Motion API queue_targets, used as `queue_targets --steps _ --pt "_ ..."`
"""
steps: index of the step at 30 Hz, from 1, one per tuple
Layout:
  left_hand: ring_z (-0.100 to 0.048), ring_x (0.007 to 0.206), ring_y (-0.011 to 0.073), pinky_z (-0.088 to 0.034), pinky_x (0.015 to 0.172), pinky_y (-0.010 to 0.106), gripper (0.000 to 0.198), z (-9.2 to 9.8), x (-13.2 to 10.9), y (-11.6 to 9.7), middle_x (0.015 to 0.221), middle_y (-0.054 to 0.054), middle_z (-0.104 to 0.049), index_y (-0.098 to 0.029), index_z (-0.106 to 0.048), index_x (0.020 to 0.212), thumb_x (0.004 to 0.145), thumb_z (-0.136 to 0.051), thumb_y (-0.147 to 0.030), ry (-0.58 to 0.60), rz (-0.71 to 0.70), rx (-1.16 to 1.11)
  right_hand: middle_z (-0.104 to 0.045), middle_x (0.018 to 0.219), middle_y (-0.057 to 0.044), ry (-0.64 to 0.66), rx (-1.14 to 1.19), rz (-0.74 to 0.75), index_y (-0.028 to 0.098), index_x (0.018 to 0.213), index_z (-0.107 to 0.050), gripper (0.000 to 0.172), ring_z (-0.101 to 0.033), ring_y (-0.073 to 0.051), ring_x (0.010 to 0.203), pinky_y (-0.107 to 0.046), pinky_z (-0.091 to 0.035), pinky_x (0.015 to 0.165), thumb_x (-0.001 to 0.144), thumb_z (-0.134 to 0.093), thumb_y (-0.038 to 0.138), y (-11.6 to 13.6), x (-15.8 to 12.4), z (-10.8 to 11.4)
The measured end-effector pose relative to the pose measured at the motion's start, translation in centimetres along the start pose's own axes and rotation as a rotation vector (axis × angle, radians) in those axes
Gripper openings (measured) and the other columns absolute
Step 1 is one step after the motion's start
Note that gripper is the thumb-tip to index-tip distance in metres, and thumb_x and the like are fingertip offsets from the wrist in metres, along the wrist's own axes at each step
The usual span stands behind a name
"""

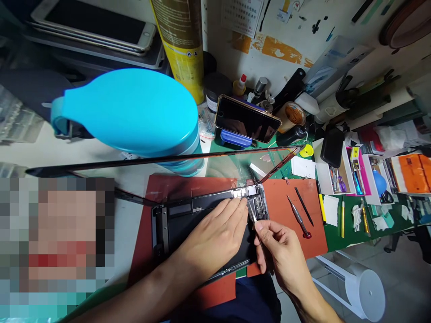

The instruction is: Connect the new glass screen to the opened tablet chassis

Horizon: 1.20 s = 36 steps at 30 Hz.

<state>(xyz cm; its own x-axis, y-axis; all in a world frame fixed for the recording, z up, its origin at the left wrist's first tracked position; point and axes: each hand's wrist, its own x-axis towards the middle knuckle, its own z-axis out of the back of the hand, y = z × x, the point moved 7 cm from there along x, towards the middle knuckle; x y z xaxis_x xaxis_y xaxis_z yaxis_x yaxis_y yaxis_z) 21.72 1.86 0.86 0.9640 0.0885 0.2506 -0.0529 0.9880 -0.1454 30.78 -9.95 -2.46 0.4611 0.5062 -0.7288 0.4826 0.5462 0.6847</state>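
A tablet housing (183, 229) lies opened in front of me, its dark inside and the metal parts at its right end showing. Its glass panel (232, 168) is lifted up on edge behind it, leaning by a blue bottle (134, 112). My left hand (215, 229) reaches across the housing, fingers stretched out side by side, their tips on the upper right corner by the silvery shields. Its thumb is hidden. In a pinch of thumb and fingers, my right hand (281, 249) holds metal tweezers (253, 214), whose tips point into the right end of the housing.
On the red mat (316, 237) right of the tablet lie a screwdriver (298, 215) and a thin black stick (303, 206). A phone (247, 119) stands propped behind the glass. White trays (365, 179) with tools are further right; a yellow can (183, 54) stands at the back.
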Motion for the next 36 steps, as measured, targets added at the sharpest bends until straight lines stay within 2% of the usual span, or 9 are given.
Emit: queue_targets --steps 4,6,11,15,22,30,36 --pt "-0.063 0.137 0.0319 -0.051 0.116 0.046 0.04 -0.2 0.1 -0.1 0.144 0.022 -0.067 -0.002 -0.063 0.138 0.1 -0.051 -0.009 0.033 -0.006 -0.012 -0.063 0.049 0.001 -0.088 -0.043 0.032 0.015 0.082 -0.069 0.057 -0.049 -0.008 0.036 -0.02 -0.035 0.042 0.083 -0.081 0.071 0.8 -0.7 2.3" --pt "-0.063 0.136 0.0331 -0.051 0.116 0.046 0.041 -0.1 0.1 -0.1 0.144 0.022 -0.068 -0.001 -0.063 0.139 0.1 -0.054 -0.008 0.034 -0.014 -0.014 -0.063 0.05 0.0 -0.091 -0.033 0.044 0.015 0.081 -0.071 0.057 -0.049 -0.008 0.037 -0.02 -0.034 0.041 0.081 -0.083 0.07 1.3 -0.4 2.7" --pt "-0.064 0.135 0.0342 -0.053 0.113 0.046 0.043 0.0 0.3 -0.2 0.143 0.021 -0.068 0.0 -0.063 0.14 0.098 -0.057 -0.008 0.032 -0.032 0.022 -0.064 0.053 0.0 -0.013 -0.036 0.026 0.014 0.083 -0.073 0.054 -0.051 -0.008 0.037 -0.02 -0.035 0.039 0.082 -0.084 0.067 1.7 1.1 1.9" --pt "-0.064 0.134 0.0337 -0.052 0.113 0.046 0.043 -0.1 0.4 0.0 0.142 0.02 -0.069 -0.001 -0.062 0.141 0.1 -0.058 -0.012 0.029 -0.025 0.022 -0.064 0.055 0.001 -0.006 0.002 0.044 0.014 0.087 -0.074 0.05 -0.051 -0.008 0.037 -0.019 -0.037 0.039 0.082 -0.086 0.062 1.7 1.9 1.6" --pt "-0.065 0.131 0.0304 -0.047 0.117 0.043 0.039 -0.2 0.4 0.0 0.139 0.017 -0.071 -0.002 -0.062 0.139 0.102 -0.058 -0.013 -0.008 -0.009 0.008 -0.064 0.055 0.001 -0.024 -0.033 0.065 0.014 0.088 -0.074 0.05 -0.049 -0.008 0.037 -0.02 -0.037 0.039 0.082 -0.086 0.062 1.5 2.4 1.9" --pt "-0.065 0.132 0.0305 -0.046 0.117 0.043 0.039 -0.2 0.6 0.2 0.138 0.02 -0.071 -0.002 -0.062 0.138 0.102 -0.061 -0.017 -0.023 -0.006 -0.024 -0.058 0.049 0.002 -0.109 -0.176 0.091 0.016 0.078 -0.07 0.057 -0.047 -0.01 0.04 -0.022 -0.037 0.041 0.083 -0.078 0.073 2.2 2.2 1.8" --pt "-0.064 0.134 0.0287 -0.046 0.118 0.043 0.038 -0.3 0.5 0.3 0.14 0.02 -0.07 -0.003 -0.061 0.139 0.103 -0.058 -0.018 -0.023 0.001 -0.05 -0.06 0.053 0.0 -0.146 -0.286 0.127 0.017 0.081 -0.072 0.059 -0.048 -0.012 0.044 -0.024 -0.035 0.043 0.085 -0.074 0.075 2.6 2.1 2.2"
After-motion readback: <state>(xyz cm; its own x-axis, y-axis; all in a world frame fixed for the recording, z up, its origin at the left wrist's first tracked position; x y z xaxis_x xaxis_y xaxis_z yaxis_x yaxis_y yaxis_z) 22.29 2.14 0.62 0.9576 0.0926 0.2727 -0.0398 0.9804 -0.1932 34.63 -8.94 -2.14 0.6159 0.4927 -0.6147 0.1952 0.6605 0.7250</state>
